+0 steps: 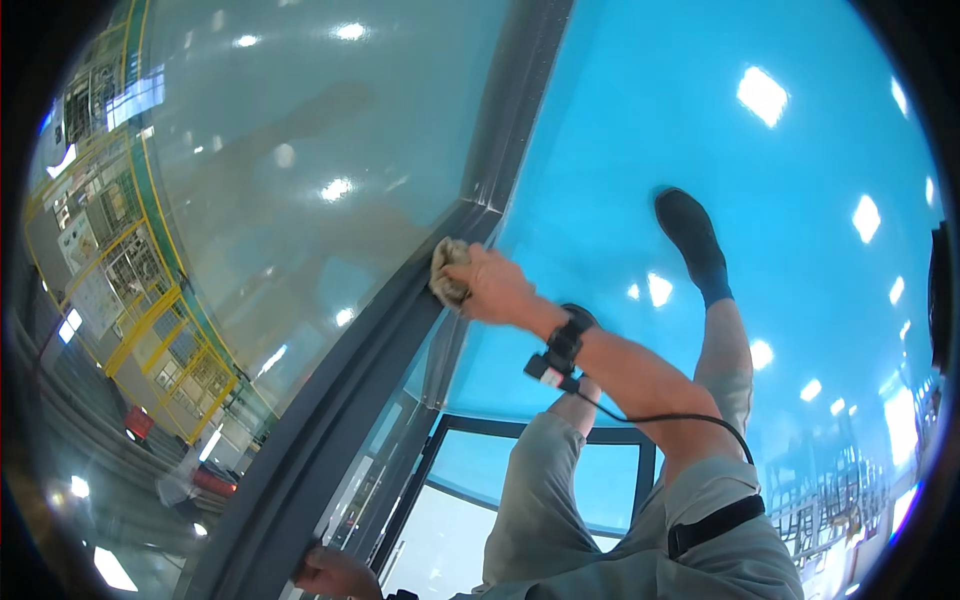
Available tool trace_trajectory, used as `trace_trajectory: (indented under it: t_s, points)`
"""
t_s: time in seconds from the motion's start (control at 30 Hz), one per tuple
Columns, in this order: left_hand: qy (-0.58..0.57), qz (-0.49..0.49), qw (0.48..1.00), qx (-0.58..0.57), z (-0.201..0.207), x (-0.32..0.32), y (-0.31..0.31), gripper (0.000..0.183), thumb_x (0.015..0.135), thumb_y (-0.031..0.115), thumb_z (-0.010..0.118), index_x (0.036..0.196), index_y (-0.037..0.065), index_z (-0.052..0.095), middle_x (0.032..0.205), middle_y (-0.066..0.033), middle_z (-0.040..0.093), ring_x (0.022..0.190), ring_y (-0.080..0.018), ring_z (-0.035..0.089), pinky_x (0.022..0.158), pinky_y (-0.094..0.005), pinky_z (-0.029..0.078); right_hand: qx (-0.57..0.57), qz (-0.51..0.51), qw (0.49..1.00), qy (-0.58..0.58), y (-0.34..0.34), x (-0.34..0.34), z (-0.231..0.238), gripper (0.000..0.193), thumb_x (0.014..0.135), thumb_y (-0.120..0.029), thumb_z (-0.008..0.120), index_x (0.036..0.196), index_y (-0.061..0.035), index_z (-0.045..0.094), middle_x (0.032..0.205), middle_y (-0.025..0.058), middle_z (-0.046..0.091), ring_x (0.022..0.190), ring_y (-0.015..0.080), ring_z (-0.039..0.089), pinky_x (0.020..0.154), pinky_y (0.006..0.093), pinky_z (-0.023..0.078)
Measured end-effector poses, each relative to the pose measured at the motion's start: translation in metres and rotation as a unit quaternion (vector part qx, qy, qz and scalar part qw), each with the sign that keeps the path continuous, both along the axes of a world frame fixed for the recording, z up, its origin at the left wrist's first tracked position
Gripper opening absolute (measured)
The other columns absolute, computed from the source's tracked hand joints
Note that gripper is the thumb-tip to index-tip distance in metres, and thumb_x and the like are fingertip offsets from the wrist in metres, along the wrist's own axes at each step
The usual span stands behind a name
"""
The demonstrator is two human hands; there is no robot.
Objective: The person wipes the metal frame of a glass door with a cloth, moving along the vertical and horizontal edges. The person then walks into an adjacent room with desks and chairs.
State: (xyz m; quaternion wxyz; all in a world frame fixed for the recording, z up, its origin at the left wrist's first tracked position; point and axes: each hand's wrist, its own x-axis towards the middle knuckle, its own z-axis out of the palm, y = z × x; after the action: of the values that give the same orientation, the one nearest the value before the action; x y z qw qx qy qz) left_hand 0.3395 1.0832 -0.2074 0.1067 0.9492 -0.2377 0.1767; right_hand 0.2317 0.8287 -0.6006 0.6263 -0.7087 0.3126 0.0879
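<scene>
Pinching a bunched-up tan cloth [447,273] in the bent fingers of the right hand [499,287]. Holding it against a dark bar [330,400], close to the corner of a big shiny pane [300,130]. Wearing a black band [566,342] on that wrist, with a black wire [680,416]. At the bottom, resting the left hand [337,574] by the same bar, too cut off to tell spread fingers from closed ones. Under one black shoe [688,224], shiny blue floor [600,120].

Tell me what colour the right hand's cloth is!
The cloth is greyish beige; the head view shows it best.
</scene>
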Motion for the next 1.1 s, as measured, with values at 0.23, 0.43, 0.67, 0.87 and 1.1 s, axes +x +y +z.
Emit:
trace_trajectory:
  t_s: [0.23,0.43,0.67,0.87,1.1]
  points:
    - [0.118,-0.044,0.989,-0.079,-0.003,-0.017,-0.028,0.054,0.099,0.012,0.061,0.136,-0.017,0.034,0.129,-0.0298,0.057,0.097,-0.0358,0.071,0.079,-0.0406,0.067,0.196,-0.260,0.939,-0.114,0.071,-0.016,0.203,0.069,0.076,-0.024,0.080,0.141,-0.0201,0.057,0.124,0.0208,0.048,0.115,0.0416,0.054,0.097,0.0473,0.049]
    - [0.111,-0.061,0.983,-0.136,-0.015,-0.018,-0.037,0.053,0.100,0.015,0.062,0.134,-0.016,0.037,0.131,-0.0271,0.057,0.094,-0.0348,0.072,0.081,-0.0408,0.067,0.232,-0.310,0.872,-0.300,0.115,-0.016,0.277,0.071,0.074,-0.014,0.080,0.141,-0.0159,0.055,0.130,0.0255,0.047,0.121,0.0468,0.053,0.102,0.0478,0.047]
    - [0.098,-0.049,0.993,-0.035,-0.006,-0.012,-0.021,0.062,0.102,0.028,0.062,0.130,-0.020,0.036,0.126,-0.0311,0.057,0.100,-0.0365,0.070,0.085,-0.0431,0.067,0.158,-0.454,0.876,-0.042,0.117,0.010,0.103,0.067,0.076,-0.012,0.076,0.139,-0.0070,0.054,0.122,0.0205,0.053,0.116,0.0386,0.057,0.097,0.0431,0.049]
    - [-0.016,0.003,1.000,-0.010,-0.013,-0.002,0.008,0.067,0.101,0.039,0.061,0.126,-0.019,0.039,0.122,-0.0301,0.058,0.100,-0.0342,0.069,0.084,-0.0414,0.064,0.238,-0.430,0.868,0.069,0.105,0.018,-0.062,0.067,0.079,-0.023,0.077,0.141,-0.0097,0.056,0.125,0.0244,0.053,0.111,0.0426,0.060,0.095,0.0448,0.051]
    - [0.022,-0.010,0.985,-0.172,0.006,0.012,0.051,0.031,0.100,0.031,0.066,0.107,0.001,0.063,0.099,-0.0085,0.065,0.084,-0.0212,0.059,0.079,-0.0352,0.052,0.156,-0.399,0.895,0.123,0.095,0.026,-0.177,0.042,0.078,-0.013,0.073,0.118,0.0013,0.067,0.083,0.0154,0.072,0.071,0.0220,0.069,0.065,0.0393,0.054]
